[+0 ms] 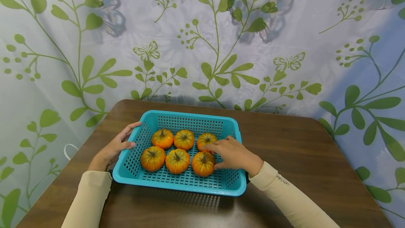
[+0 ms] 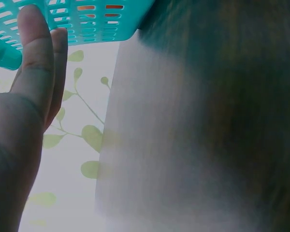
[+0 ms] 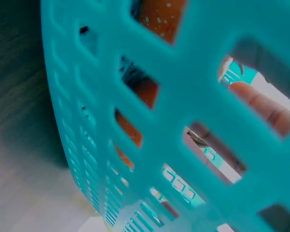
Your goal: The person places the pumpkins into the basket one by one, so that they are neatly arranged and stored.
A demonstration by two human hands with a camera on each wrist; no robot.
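Several small orange pumpkins with brown stems lie in two rows of three inside a turquoise plastic basket (image 1: 177, 188). My left hand (image 1: 114, 147) is at the basket's left side, thumb and fingers spread along the rim. In the left wrist view, the fingers of the left hand (image 2: 36, 67) extend up to the perforated wall. Reaching over the right side, my right hand (image 1: 232, 154) has its fingertips between the back-right pumpkin (image 1: 206, 138) and the front-right pumpkin (image 1: 202, 166), its thumb beside the latter. Basket mesh (image 3: 179, 92) partly hides the right fingers in the right wrist view.
The basket stands on a brown wood-grain table (image 1: 294, 150). Behind it hangs a pale curtain (image 1: 177, 59) printed with green leaves and butterflies. A thin white loop (image 1: 67, 150) shows past the table's left edge.
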